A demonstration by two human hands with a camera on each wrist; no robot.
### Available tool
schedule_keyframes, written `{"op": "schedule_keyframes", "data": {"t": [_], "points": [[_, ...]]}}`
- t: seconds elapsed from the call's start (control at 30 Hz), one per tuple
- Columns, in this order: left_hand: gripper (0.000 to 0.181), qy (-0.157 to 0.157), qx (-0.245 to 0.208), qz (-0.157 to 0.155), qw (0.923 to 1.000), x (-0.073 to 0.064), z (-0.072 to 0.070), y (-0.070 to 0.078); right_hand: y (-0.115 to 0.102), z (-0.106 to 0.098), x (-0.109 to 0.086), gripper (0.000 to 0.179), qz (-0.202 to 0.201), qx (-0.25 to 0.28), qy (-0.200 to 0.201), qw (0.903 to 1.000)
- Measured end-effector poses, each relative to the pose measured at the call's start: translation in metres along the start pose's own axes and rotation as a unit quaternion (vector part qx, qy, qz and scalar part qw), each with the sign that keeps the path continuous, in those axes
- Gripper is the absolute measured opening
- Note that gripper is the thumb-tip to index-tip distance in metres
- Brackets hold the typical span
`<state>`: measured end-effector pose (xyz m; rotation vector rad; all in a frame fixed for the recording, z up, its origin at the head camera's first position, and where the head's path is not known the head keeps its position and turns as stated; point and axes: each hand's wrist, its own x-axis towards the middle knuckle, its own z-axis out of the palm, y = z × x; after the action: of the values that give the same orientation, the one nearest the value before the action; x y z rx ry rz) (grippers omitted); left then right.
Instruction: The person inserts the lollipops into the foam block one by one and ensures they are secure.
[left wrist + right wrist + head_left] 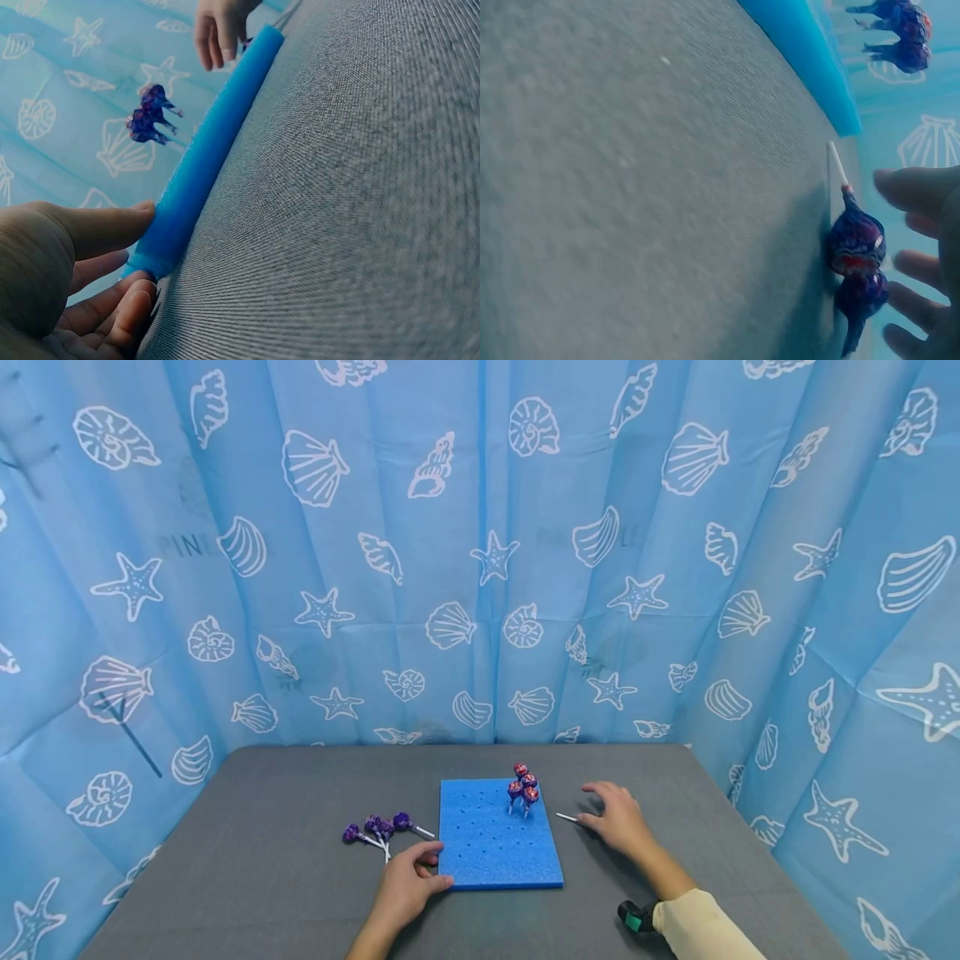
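A blue foam board point(498, 867) with rows of small holes lies flat on the table. My left hand point(405, 885) holds its near left corner between thumb and fingers. Several lollipops point(529, 796) in purple and red wrappers stand upright in the board's far right part. My right hand point(621, 817) hovers right of the board, fingers loosely bent and apart. Beside it, in the right wrist view, lie a lollipop point(856, 240) with a white stick pointing at the board and a second lollipop point(862, 294). In the head view the hand hides all but a white stick point(566, 817).
Left of the board lie several purple-wrapped lollipops point(382, 827), sticks toward the board. A black and green band-like object point(636, 917) is by the right sleeve point(701, 927). The grey table point(300, 793) ends at a blue curtain point(480, 568) with white shells.
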<state>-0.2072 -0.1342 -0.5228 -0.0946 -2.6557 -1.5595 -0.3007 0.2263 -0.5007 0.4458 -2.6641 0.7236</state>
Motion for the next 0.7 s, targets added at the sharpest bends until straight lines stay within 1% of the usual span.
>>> {"op": "schedule_keyframes", "data": {"t": [0.13, 0.23, 0.47, 0.7], "points": [[0.05, -0.007, -0.003, -0.004, 1.0, 0.0003, -0.0001, -0.0009, 0.002, -0.0036, 0.0, 0.042, 0.01, -0.001, -0.038, 0.9992], [0.05, -0.006, -0.002, 0.0, 1.0, 0.0003, -0.0002, -0.0012, 0.0035, -0.0046, 0.0004, 0.041, 0.011, -0.001, -0.055, 0.9984], [0.05, -0.005, -0.004, 0.008, 0.9999, 0.0007, -0.0007, -0.0016, 0.0058, -0.005, 0.0004, 0.04, 0.011, -0.002, -0.073, 0.9972], [0.05, -0.009, -0.006, 0.004, 0.9999, 0.0, -0.0013, -0.0003, 0.0078, -0.0105, -0.0052, 0.045, -0.009, 0.005, -0.088, 0.9961]]}}
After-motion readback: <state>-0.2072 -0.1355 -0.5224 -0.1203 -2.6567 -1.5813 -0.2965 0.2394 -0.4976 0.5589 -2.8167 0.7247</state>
